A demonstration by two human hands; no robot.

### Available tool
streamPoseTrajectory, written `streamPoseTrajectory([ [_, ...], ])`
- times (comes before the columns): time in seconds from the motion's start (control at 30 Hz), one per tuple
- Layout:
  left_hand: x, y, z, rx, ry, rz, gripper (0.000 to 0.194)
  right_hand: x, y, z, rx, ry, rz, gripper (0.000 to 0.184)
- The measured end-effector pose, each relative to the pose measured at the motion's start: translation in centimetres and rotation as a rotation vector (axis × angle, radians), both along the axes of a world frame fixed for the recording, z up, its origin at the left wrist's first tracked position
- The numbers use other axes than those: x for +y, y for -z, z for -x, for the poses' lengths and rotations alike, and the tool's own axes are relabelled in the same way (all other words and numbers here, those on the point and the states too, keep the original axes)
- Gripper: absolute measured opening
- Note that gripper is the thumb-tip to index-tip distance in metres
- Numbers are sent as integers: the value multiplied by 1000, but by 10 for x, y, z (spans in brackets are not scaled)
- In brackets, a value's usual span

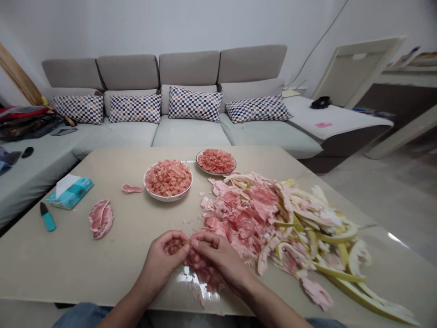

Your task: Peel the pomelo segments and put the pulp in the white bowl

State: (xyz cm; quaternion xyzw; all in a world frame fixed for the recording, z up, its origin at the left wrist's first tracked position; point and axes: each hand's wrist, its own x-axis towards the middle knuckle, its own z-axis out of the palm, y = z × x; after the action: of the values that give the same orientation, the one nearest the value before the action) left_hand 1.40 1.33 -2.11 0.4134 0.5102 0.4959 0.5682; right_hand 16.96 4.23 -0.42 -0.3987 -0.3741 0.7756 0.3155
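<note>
Both my hands meet low over the near part of the table, fingertips pinched together. My left hand (163, 258) curls around a piece of pink pomelo flesh (175, 246), partly hidden by the fingers. My right hand (221, 257) is closed at the same piece, thumb and forefinger touching the left fingertips. Beyond them stands a white bowl (168, 198) heaped with peeled pomelo pulp (169, 177). A dark-rimmed plate (218, 173) farther back holds more pulp. To the left lie unpeeled pomelo segments (101, 219) and a smaller segment (132, 188).
A large pile of pink membranes (242, 214) and yellow-green pomelo rind (336, 275) covers the table's right side. At the left are a blue tissue pack (70, 192) and a small knife with a teal part (48, 218). A grey sofa (187, 132) with checkered cushions stands behind the table.
</note>
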Motion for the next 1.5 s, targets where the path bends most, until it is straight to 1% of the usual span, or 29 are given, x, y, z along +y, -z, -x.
streamPoseTrajectory([
  [0.13,-1,-1,-2,-15,16,8,20,0,2,1,74,-14,8,35],
  [0.23,-1,-2,-4,4,-30,-1,18,-1,4,3,52,14,-46,35],
  [0.3,-1,0,-5,47,-71,-29,16,-3,7,4,-46,67,-172,32],
  [0.4,-2,5,-6,179,-137,-93,13,-7,11,6,-268,159,-429,25],
  [0.47,-4,8,-6,272,-185,-138,12,-11,14,7,-371,203,-531,23],
  [0.53,-6,10,-7,323,-224,-174,11,-13,17,10,-400,235,-569,22],
  [0.6,-8,10,-9,335,-261,-209,10,-10,19,13,-393,276,-567,24],
  [0.7,-5,1,-7,351,-308,-286,9,8,18,19,-361,296,-538,35],
  [0.77,9,-9,0,400,-319,-336,8,30,12,24,-352,255,-573,39],
  [0.8,20,-16,5,433,-328,-352,10,43,7,27,-353,228,-614,38],
  [0.83,34,-22,12,488,-320,-368,12,57,2,30,-362,207,-665,35],
  [0.93,84,-38,37,536,-304,-424,14,97,-13,44,-433,183,-850,20],
  [0.97,100,-41,45,565,-301,-441,12,109,-15,50,-467,188,-911,16],
  [1.03,128,-43,59,622,-284,-475,3,127,-16,58,-535,192,-1016,17],
  [1.1,144,-39,68,654,-249,-509,11,138,-10,64,-593,195,-1099,23],
  [1.2,150,-31,74,657,-212,-529,17,143,2,65,-656,209,-1194,31],
  [1.3,147,-27,75,608,-229,-509,13,144,12,62,-702,230,-1253,35],
  [1.43,141,-27,75,445,-323,-422,2,145,12,55,-749,212,-1311,23],
  [1.5,137,-27,73,311,-361,-348,5,146,11,51,-761,209,-1328,22],
])
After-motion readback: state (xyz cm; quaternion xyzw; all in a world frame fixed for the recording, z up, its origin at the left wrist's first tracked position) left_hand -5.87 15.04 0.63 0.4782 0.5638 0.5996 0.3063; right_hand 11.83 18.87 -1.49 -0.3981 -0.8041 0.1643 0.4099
